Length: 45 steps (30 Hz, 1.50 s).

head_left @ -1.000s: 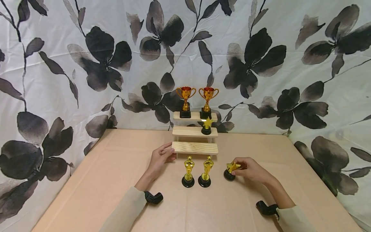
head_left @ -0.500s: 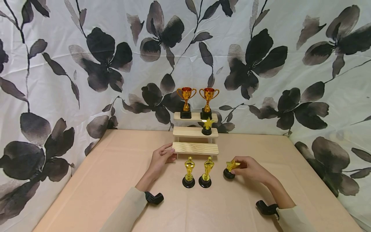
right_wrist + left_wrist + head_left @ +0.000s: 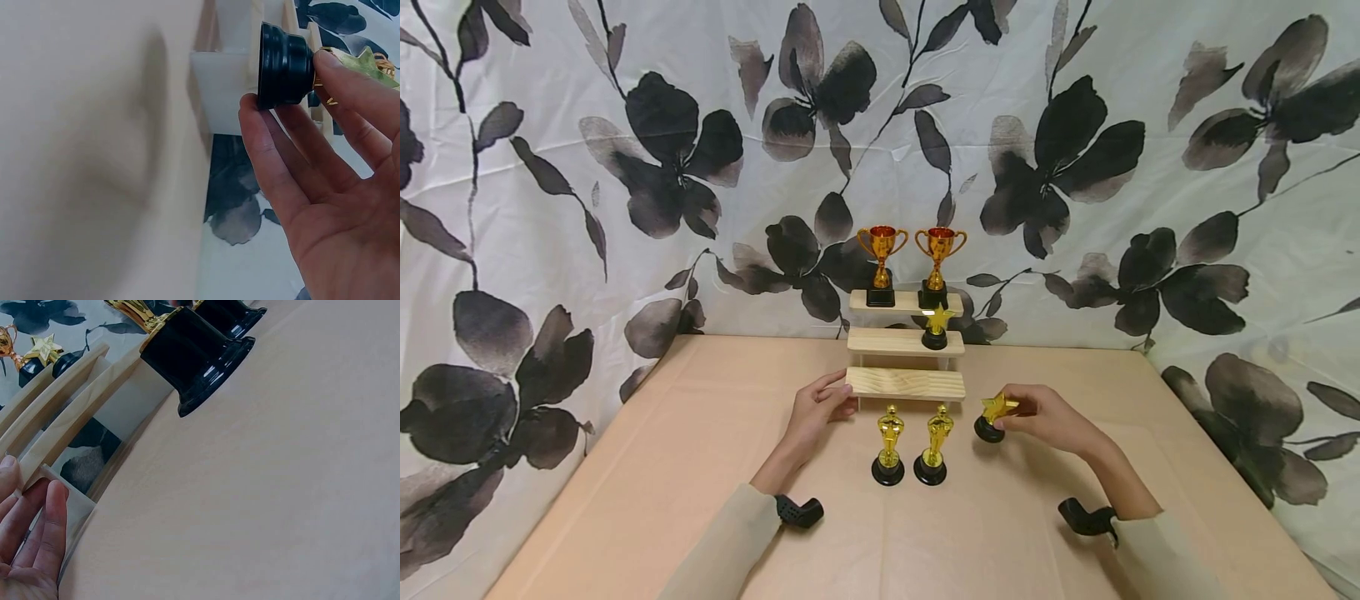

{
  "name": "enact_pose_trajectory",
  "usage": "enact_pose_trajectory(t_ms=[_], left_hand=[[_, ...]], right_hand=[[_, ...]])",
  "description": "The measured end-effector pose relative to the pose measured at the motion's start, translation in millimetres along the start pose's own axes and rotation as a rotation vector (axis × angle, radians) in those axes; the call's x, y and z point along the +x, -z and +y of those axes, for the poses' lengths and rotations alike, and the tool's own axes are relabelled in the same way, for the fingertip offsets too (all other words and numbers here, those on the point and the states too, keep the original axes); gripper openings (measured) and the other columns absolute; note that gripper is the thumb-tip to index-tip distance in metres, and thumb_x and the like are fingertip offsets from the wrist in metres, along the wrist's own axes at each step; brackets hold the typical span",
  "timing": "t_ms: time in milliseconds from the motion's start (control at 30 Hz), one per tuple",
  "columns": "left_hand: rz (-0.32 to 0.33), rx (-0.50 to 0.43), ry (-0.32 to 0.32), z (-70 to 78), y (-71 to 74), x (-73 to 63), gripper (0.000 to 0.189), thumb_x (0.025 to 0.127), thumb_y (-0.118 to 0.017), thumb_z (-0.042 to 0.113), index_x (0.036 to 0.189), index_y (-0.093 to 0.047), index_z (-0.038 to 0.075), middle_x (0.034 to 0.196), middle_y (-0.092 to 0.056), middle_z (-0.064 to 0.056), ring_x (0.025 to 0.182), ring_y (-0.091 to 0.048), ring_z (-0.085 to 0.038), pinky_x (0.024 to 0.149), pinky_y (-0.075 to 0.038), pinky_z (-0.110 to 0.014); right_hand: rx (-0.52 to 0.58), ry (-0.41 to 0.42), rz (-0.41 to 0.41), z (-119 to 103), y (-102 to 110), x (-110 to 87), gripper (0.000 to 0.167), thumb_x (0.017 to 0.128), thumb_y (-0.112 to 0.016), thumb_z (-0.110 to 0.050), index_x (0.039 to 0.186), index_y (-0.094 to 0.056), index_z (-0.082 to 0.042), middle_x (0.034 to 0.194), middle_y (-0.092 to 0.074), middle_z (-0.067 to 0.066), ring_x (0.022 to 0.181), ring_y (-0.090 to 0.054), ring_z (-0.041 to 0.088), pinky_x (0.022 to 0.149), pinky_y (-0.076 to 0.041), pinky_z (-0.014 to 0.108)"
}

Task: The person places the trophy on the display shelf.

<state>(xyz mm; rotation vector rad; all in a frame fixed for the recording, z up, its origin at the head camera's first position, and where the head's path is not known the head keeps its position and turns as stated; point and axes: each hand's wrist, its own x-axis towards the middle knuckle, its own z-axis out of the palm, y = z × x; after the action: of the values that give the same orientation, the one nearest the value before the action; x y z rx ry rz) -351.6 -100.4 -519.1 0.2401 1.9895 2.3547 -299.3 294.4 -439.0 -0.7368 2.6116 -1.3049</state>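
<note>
Pinched in the right hand point(image 3: 1048, 417): star trophy point(image 3: 990, 427) held above the tabletop point(image 3: 1000, 542)

Thumb and fingers of the right hand grasp the trophy, the thumb pressing where the gold part meets the black base and a fingertip touching the base's rim. The base points down, slightly tilted, and the hand's shadow falls on the surface below.

Left of this grip and a little nearer the person, two gold figure trophies, a left one point(image 3: 888, 446) and a right one point(image 3: 932, 446), stand upright side by side on their round black bases. They are near each other but apart.

Farther left and beyond the grip is a three-tier wooden stand point(image 3: 906, 382). Across from the right hand, the left hand point(image 3: 814, 410) grips the left end of its lowest shelf, thumb on the plank and fingers underneath.

Up and to the left of the held trophy, a second star trophy point(image 3: 936, 332) stands near the right end of the middle shelf. Above that, two gold cups, a left one point(image 3: 881, 258) and a right one point(image 3: 936, 260), stand on the top shelf. Behind everything, beyond both grips, hangs a white cloth point(image 3: 925, 192) printed with dark flowers.
</note>
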Motion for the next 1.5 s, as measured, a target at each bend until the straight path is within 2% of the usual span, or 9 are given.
enact_pose_trajectory(t_ms=[200, 433, 633, 800, 1033, 1167, 1500], left_hand=[[-0.005, 0.013, -0.002, -0.3, 1.2, 0.2, 0.05, 0.101, -0.069, 0.016, 0.147, -0.055, 0.004, 0.106, -0.079, -0.018, 0.082, -0.076, -0.014, 0.08, -0.068, -0.032], [-0.003, 0.017, -0.008, -1.5, 1.0, 1.1, 0.049, 0.101, -0.068, 0.016, 0.147, -0.055, 0.004, 0.109, -0.077, -0.024, 0.081, -0.076, -0.013, 0.078, -0.068, -0.03], [0.007, 0.02, -0.009, -2.0, 0.6, 1.9, 0.051, 0.1, -0.07, 0.017, 0.147, -0.055, 0.004, 0.105, -0.079, -0.016, 0.082, -0.077, -0.014, 0.078, -0.068, -0.029], [-0.002, 0.011, -0.006, -0.4, 0.9, 1.9, 0.049, 0.101, -0.069, 0.016, 0.146, -0.056, 0.005, 0.105, -0.079, -0.014, 0.084, -0.077, -0.017, 0.078, -0.068, -0.03], [-0.016, 0.02, -0.003, -1.5, 2.9, 1.1, 0.051, 0.102, -0.068, 0.017, 0.149, -0.053, 0.003, 0.107, -0.079, -0.015, 0.085, -0.077, -0.018, 0.08, -0.068, -0.031], [-0.01, 0.018, -0.004, -0.9, 2.8, 0.0, 0.049, 0.102, -0.068, 0.016, 0.148, -0.054, 0.004, 0.105, -0.079, -0.013, 0.084, -0.077, -0.017, 0.079, -0.068, -0.03], [0.014, 0.005, 0.004, -0.5, -0.5, -1.1, 0.048, 0.101, -0.069, 0.013, 0.146, -0.056, 0.005, 0.103, -0.079, -0.013, 0.081, -0.077, -0.016, 0.077, -0.068, -0.031]], right_hand=[[-0.011, 0.012, -0.01, -11.7, 3.7, 12.1, 0.013, 0.094, -0.074, -0.007, 0.104, -0.069, -0.001, 0.098, -0.069, 0.013, 0.088, -0.071, 0.016, 0.078, -0.063, 0.021], [-0.047, 0.047, 0.001, -30.7, 5.3, 31.6, 0.012, 0.095, -0.074, -0.008, 0.104, -0.069, -0.003, 0.099, -0.07, 0.011, 0.093, -0.073, 0.018, 0.081, -0.063, 0.021], [-0.079, 0.056, -0.01, -49.4, 7.2, 51.6, 0.016, 0.095, -0.075, -0.008, 0.109, -0.069, -0.002, 0.1, -0.069, 0.011, 0.088, -0.07, 0.019, 0.077, -0.063, 0.023], [-0.09, 0.067, -0.003, -63.0, 7.4, 70.5, 0.019, 0.095, -0.075, -0.007, 0.111, -0.069, 0.0, 0.103, -0.071, 0.014, 0.097, -0.074, 0.024, 0.082, -0.065, 0.024], [-0.148, 0.082, -0.002, -81.2, 3.1, 98.5, 0.018, 0.094, -0.076, -0.009, 0.11, -0.068, -0.002, 0.101, -0.069, 0.012, 0.093, -0.073, 0.022, 0.08, -0.062, 0.026], [-0.168, 0.087, -0.003, -92.2, -0.1, 112.1, 0.017, 0.095, -0.076, -0.01, 0.109, -0.069, -0.003, 0.101, -0.068, 0.01, 0.097, -0.073, 0.022, 0.084, -0.063, 0.033], [-0.176, 0.075, 0.02, -111.6, -10.2, 139.3, 0.014, 0.096, -0.073, -0.011, 0.106, -0.067, -0.004, 0.103, -0.066, 0.011, 0.103, -0.072, 0.028, 0.084, -0.06, 0.035]])
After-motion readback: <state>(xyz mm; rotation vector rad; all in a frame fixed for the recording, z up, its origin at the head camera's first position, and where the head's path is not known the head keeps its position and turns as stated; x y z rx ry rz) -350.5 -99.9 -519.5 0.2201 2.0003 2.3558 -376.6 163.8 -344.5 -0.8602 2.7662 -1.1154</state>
